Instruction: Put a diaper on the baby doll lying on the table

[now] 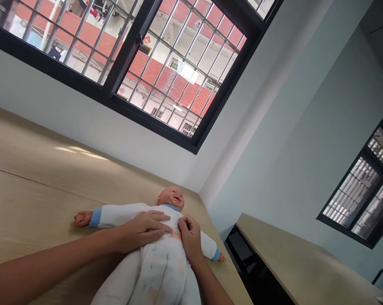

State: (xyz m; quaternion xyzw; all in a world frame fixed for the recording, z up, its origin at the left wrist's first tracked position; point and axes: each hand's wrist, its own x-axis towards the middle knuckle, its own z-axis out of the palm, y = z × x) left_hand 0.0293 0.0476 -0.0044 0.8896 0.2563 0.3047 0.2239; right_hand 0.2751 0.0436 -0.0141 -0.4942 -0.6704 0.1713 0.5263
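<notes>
L hand [143, 231] flat on baby doll's [158, 264] chest, grip wide, pinning it to counter [29, 199]; R hand [189, 237] narrow grip, fingers [184, 224] bunched on white suit [156, 279], can't tell if pinching.

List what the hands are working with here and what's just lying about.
Being handled: the baby doll in a white blue-cuffed onesie, under the left hand and right hand.

Just around: the wooden tabletop beneath it, the barred window, a second desk, a farther window.
</notes>
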